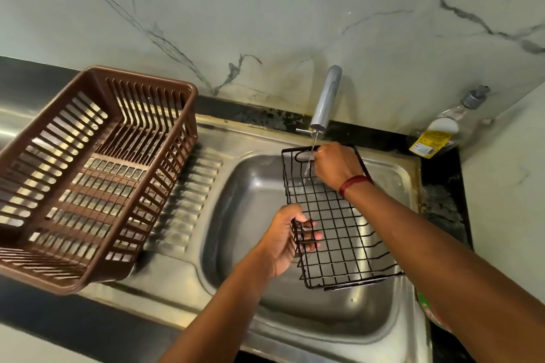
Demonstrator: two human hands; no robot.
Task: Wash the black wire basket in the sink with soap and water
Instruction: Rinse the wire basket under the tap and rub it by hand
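The black wire basket (pixel 336 224) is held over the steel sink (pixel 265 312), tilted, its far end under the tap (pixel 326 100). A thin stream of water (pixel 310 156) falls onto that far end. My left hand (pixel 284 240) grips the basket's near left wall, fingers curled through the wires. At the basket's far edge, beside the stream, my right hand (pixel 337 166) is closed over the rim; what its fingers do there is hidden. A red thread circles that wrist.
A brown plastic dish basket (pixel 97 174) stands on the ribbed steel drainboard (pixel 188 200) to the left. A clear soap bottle (pixel 442 130) with a yellow label stands in the back right corner. A green and red packet (pixel 433 312) lies at the sink's right edge.
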